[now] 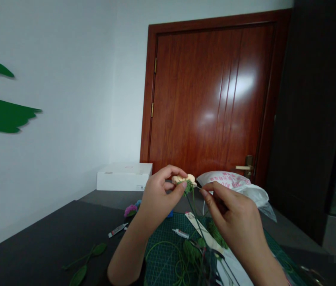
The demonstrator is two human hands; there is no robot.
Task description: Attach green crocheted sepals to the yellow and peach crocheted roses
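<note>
My left hand (168, 186) pinches a cream crocheted flower (190, 178) with a green base, held up above the table. Green stems hang down from the flower's underside. To its right, the closed fingertips of my right hand (227, 202) grip a thin, pale needle-like tool (198, 187), its tip at the green base. Most of that tool is hidden inside my fingers. Below both hands, green yarn (191, 254) lies in loose loops on a green cutting mat (160, 238).
A white box (123, 178) and a white plastic bag (227, 179) stand at the back, before a brown door (197, 99). Small tubes (181, 233), a purple flower (130, 210) and green leaves (99, 249) lie on the dark table (51, 234).
</note>
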